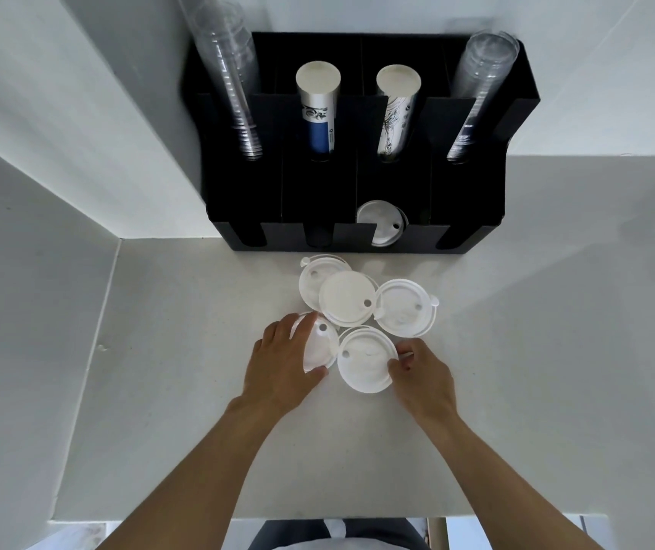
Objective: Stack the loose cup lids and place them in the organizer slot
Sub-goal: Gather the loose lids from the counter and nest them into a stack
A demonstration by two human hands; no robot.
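Observation:
Several loose white cup lids lie on the white counter in front of a black organizer [472, 200]. My left hand [284, 367] grips a tilted lid [320, 345] between thumb and fingers. With my right hand [423, 373] I pinch the right rim of the nearest lid [365, 359], which lies flat. Behind these a lid [347, 297] overlaps another lid [310, 277], and one more lid [405, 307] lies to their right. A lid [379, 224] sits in the organizer's third front slot.
The organizer's back row holds two stacks of clear cups [230, 81] [476, 93] and two stacks of paper cups [318, 105] [395, 109]. A white wall [80, 133] rises at the left. The counter's front edge [357, 516] is near my body.

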